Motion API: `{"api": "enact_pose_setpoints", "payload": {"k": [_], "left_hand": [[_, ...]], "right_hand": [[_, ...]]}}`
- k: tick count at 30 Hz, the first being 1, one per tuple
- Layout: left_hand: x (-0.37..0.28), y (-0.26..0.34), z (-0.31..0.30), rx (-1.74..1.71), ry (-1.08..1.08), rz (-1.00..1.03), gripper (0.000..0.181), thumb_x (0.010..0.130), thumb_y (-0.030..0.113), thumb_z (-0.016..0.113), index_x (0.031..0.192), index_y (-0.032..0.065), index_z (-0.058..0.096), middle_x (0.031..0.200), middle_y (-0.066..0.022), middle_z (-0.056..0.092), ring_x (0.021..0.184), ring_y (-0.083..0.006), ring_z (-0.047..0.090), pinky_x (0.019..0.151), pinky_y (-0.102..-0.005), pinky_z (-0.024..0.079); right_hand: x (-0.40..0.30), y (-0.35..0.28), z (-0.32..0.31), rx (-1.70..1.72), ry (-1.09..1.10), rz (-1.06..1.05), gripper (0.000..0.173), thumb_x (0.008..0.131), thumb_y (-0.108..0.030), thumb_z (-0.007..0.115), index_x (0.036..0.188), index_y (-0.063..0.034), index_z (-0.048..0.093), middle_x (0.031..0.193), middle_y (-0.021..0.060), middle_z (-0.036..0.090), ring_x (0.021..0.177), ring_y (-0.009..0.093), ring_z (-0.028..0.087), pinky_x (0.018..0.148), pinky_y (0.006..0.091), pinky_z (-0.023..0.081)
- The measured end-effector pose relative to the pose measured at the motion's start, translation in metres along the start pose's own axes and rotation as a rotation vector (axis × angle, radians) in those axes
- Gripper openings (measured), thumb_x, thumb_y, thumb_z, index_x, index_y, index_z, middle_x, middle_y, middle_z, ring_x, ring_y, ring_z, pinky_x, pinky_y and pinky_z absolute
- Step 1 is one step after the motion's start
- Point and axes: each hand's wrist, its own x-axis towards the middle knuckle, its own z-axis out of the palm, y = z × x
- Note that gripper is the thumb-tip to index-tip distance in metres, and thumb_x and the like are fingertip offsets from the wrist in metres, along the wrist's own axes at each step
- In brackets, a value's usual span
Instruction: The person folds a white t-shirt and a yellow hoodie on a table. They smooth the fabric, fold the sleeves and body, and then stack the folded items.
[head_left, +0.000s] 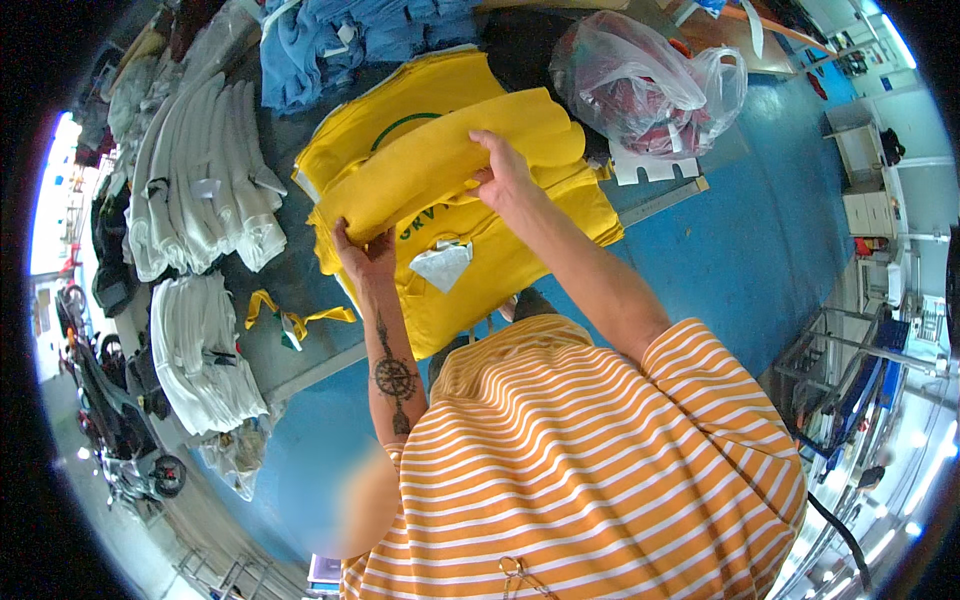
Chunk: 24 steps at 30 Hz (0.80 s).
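Observation:
A stack of yellow fabric pieces (517, 244) with green printing lies before me, overhanging the table's near edge. Across it a yellow fabric piece (442, 161) is raised and curled into a loose roll. My left hand (367, 251) grips the left end of this roll, its thumb on the outside. Toward the roll's right part, my right hand (499, 169) holds the near edge between thumb and fingers. A white paper or fabric scrap (444, 264) rests on the stack below the roll.
Folded white fabric bundles (202, 187) lie left on the grey table (307, 352), near yellow ribbon scraps (296, 319). Blue fabric (360, 45) is piled at the back. A clear plastic bag (637, 82) with dark red contents sits back right. Motorcycles (124, 435) stand far left.

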Motion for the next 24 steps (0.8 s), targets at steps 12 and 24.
{"api": "enact_pose_setpoints", "payload": {"k": [12,24], "left_hand": [[-0.06,0.029,0.085,0.117,-0.023,0.275,0.03,0.093,0.024,0.059,0.118,0.007,0.057,0.116,-0.0096,0.064,0.107,-0.028,0.064,0.089,-0.0467,0.054],[0.03,0.098,0.176,0.12,-0.133,0.233,0.035,0.091,0.021,0.061,0.122,0.0037,0.055,0.121,-0.0161,0.061,0.112,-0.0354,0.06,0.095,-0.0549,0.05]], "right_hand": [[-0.006,-0.038,0.008,0.122,-0.23,0.045,0.044,0.08,-0.039,0.071,0.117,-0.0182,0.056,0.116,0.004,0.056,0.105,0.023,0.054,0.103,0.06,0.033],[0.046,-0.11,0.116,0.105,-0.411,-0.185,0.04,0.085,-0.021,0.07,0.12,-0.0113,0.053,0.123,0.0092,0.053,0.114,0.03,0.052,0.1,0.0594,0.041]]}}
